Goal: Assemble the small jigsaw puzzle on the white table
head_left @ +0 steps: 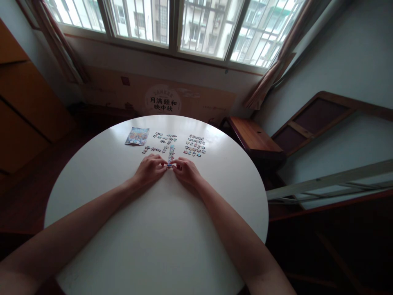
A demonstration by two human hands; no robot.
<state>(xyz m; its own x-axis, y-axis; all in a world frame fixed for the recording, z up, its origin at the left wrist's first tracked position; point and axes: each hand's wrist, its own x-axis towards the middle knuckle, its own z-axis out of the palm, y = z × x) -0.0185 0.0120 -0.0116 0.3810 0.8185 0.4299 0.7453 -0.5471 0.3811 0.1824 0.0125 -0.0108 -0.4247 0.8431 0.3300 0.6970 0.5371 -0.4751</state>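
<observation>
My left hand (151, 167) and my right hand (186, 170) meet near the middle of a round white table (147, 237). Between their fingertips is a small bluish jigsaw piece (169, 164), pinched from both sides. It sits at the near end of a narrow strip of joined jigsaw pieces (171, 152) that runs away from me. Loose jigsaw pieces (165, 137) lie beyond my left hand, some close to its knuckles. Past my right hand, more jigsaw pieces (195, 145) are laid out in rows. The fingers partly cover the held piece.
A colourful picture sheet or packet (137, 136) lies at the table's far left. Beyond the table are a barred window (141, 20) and a wall poster (162, 100). A wooden stool or bench (254, 135) stands at the right, with a wooden cabinet (24, 94) at the left.
</observation>
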